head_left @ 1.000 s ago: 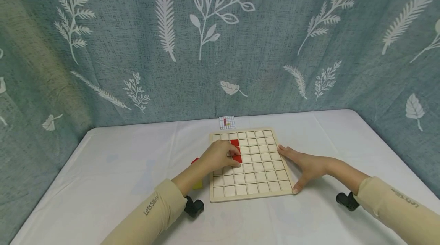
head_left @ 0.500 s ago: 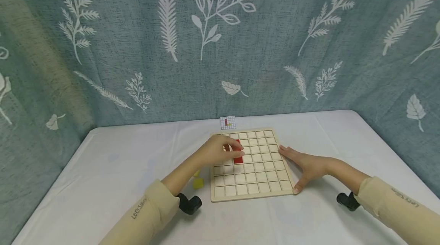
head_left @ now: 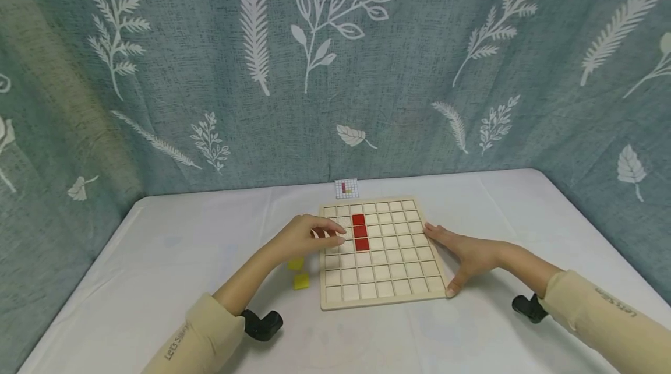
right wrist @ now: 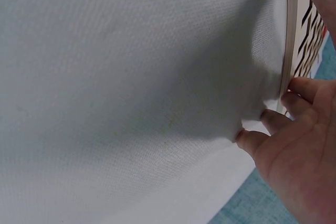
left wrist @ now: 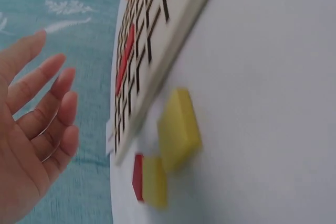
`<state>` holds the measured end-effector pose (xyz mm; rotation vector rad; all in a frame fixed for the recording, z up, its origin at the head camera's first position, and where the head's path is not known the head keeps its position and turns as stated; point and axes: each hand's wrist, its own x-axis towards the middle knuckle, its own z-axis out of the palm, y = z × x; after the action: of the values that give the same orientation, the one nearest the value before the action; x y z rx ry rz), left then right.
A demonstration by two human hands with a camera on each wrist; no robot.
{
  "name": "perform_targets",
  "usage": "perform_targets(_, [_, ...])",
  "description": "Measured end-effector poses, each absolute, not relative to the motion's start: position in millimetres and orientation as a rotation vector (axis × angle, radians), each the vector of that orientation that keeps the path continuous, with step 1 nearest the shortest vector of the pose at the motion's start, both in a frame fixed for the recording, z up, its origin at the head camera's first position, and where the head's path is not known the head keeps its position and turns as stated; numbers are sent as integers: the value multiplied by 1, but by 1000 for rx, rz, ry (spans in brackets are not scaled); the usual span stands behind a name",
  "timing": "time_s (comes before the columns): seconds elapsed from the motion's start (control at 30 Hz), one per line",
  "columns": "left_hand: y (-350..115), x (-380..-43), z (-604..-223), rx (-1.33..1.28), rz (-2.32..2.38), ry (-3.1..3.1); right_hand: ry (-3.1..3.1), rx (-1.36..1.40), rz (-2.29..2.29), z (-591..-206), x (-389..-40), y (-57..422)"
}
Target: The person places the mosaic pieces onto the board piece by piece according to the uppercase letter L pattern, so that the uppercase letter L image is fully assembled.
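Observation:
A pale wooden grid board [head_left: 382, 302] lies on the white-covered table. Three red square tiles [head_left: 361, 231] sit in a column in its cells, left of the middle. My left hand [head_left: 299, 239] hovers over the board's left edge, fingers relaxed and nothing held; in the left wrist view the palm and loosely bent fingers show free of any tile. My right hand [head_left: 472, 253] rests spread against the board's right side, with thumb near the lower corner and fingertips at the edge. Two yellow tiles [head_left: 301, 281] lie left of the board, with a red tile [left wrist: 137, 177] beside them.
A small pattern card [head_left: 346, 188] with red and yellow squares lies behind the board. A blue-green leaf-print curtain [head_left: 236, 100] hangs behind the table. A black wrist device [head_left: 263, 325] is below the left forearm.
My left hand has drawn back leftward from the red tiles, uncovering all three in the column. My right hand stays at the board's side.

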<state>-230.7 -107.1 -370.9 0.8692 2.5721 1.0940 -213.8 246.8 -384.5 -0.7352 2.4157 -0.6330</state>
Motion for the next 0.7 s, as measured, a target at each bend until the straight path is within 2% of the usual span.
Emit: perform_targets(0.7, [-160, -217, -377, 614, 1112, 2682, 2411, -741, -638, -388, -213, 248])
